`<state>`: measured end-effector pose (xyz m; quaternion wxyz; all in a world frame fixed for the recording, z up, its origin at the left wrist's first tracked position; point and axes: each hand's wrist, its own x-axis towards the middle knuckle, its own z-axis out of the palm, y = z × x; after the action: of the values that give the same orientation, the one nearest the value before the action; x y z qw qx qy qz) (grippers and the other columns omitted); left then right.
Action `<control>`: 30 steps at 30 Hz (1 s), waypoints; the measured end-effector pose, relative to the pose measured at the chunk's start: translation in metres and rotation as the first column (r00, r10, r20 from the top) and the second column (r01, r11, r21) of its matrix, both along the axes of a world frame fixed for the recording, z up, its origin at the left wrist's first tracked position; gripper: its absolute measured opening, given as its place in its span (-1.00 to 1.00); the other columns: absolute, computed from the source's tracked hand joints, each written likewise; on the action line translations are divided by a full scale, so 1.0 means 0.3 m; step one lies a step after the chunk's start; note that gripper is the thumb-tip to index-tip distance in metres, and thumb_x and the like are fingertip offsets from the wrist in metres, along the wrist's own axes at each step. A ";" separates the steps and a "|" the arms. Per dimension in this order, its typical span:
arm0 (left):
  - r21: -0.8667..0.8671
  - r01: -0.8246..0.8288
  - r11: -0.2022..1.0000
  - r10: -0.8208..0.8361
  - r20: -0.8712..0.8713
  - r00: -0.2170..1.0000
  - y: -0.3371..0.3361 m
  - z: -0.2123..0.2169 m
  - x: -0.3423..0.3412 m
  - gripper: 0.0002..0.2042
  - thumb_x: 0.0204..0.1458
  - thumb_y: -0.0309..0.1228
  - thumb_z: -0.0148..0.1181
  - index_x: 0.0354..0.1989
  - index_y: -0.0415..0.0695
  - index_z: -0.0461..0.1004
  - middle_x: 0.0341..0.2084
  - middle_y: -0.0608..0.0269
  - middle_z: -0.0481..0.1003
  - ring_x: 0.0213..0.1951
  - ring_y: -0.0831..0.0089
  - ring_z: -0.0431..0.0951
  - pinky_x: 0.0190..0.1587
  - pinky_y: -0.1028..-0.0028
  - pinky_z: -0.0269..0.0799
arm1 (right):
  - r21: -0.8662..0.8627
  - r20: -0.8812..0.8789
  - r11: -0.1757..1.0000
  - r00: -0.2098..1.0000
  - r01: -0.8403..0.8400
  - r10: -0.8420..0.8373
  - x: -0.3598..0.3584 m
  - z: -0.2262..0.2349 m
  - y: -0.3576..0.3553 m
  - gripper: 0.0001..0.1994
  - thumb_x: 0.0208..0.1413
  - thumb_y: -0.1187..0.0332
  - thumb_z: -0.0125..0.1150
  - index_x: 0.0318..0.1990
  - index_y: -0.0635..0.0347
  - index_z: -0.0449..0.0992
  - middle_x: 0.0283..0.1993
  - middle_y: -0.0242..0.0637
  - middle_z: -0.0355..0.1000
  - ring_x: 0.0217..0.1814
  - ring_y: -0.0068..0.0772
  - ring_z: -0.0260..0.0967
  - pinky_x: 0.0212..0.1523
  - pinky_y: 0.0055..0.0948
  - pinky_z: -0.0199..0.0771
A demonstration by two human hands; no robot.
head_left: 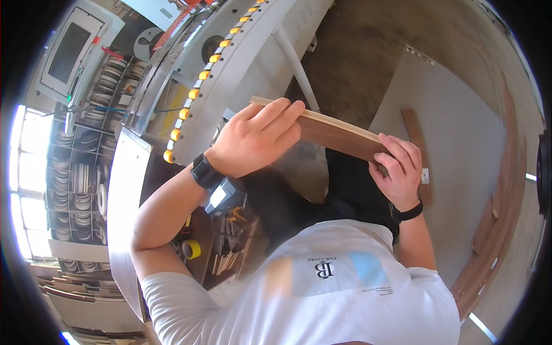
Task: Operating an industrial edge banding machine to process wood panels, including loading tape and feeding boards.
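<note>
A narrow brown wooden board [340,137] with a pale layered edge is held up in front of my body, its left end farther away than its right. My left hand [257,138] grips the left end, fingers bent over the top edge. At the other end my right hand [399,168] pinches the board between thumb and fingers. A black band is on each wrist, and a dark box-shaped device [224,196] sits below the left one. The board's underside and part of the left thumb are hidden.
Beyond the board runs a grey machine [253,75] with a row of yellow rollers [204,75]. At left stand a white-topped table [127,172] and racks of edging rolls [83,178]. A large grey panel [454,144] with a brown strip [415,138] on it lies right. Yellow tape [191,249] sits lower left.
</note>
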<state>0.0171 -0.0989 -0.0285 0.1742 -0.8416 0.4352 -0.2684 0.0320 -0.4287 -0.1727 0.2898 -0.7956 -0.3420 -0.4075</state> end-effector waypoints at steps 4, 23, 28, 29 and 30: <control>-0.036 -0.035 0.999 0.036 0.012 0.999 0.060 0.050 -0.013 -0.88 0.03 -0.46 0.36 -0.28 -0.10 0.55 0.16 0.17 0.61 0.11 0.26 0.62 0.03 0.35 0.63 | 0.003 -0.025 0.999 0.999 0.044 -0.044 0.040 0.000 -0.016 -0.54 -0.17 0.49 0.62 -0.11 0.03 0.50 0.21 -0.34 0.64 0.18 -0.14 0.57 0.16 -0.09 0.53; -0.356 -0.896 0.264 0.760 -0.495 0.421 1.117 0.122 0.131 -0.58 0.29 -0.15 0.27 0.22 -0.11 0.58 0.10 -0.01 0.62 0.18 -0.02 0.57 0.18 0.10 0.51 | 0.125 -0.594 0.991 0.797 -0.040 0.107 0.017 -0.250 0.051 -0.71 0.01 0.46 0.53 -0.10 0.12 0.62 -0.12 -0.33 0.70 -0.01 -0.14 0.61 0.09 -0.19 0.57; -0.282 -0.918 0.280 0.919 -0.196 0.341 1.200 0.092 0.157 -0.65 0.42 -0.19 0.08 0.23 -0.02 0.62 -0.04 0.04 0.64 0.21 0.10 0.55 0.33 0.20 0.42 | 0.109 -0.716 0.988 0.681 -0.111 0.156 -0.001 -0.285 0.101 -0.69 0.03 0.44 0.53 -0.05 0.12 0.62 -0.12 -0.34 0.71 -0.02 -0.19 0.63 0.09 -0.22 0.59; -0.284 -0.919 0.275 0.920 -0.199 0.337 1.205 0.095 0.162 -0.65 0.42 -0.19 0.08 0.23 -0.02 0.62 -0.04 0.04 0.64 0.21 0.10 0.55 0.33 0.20 0.42 | 0.106 -0.715 0.988 0.681 -0.115 0.157 -0.001 -0.297 0.112 -0.69 0.03 0.44 0.53 -0.05 0.12 0.62 -0.12 -0.34 0.71 -0.02 -0.19 0.63 0.09 -0.22 0.59; -0.257 -0.925 0.279 0.926 -0.182 0.330 1.209 0.103 0.172 -0.65 0.42 -0.19 0.07 0.24 0.00 0.62 -0.06 0.04 0.63 0.18 0.07 0.56 0.31 0.19 0.43 | 0.132 -0.750 0.983 0.636 -0.127 0.183 -0.001 -0.310 0.124 -0.69 0.04 0.44 0.53 -0.05 0.13 0.62 -0.12 -0.33 0.71 -0.02 -0.21 0.64 0.08 -0.22 0.59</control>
<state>0.0686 0.2639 0.0023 0.1611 -0.9523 -0.1822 -0.1846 0.0316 -0.3914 -0.2658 0.4663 -0.8504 -0.2424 -0.0221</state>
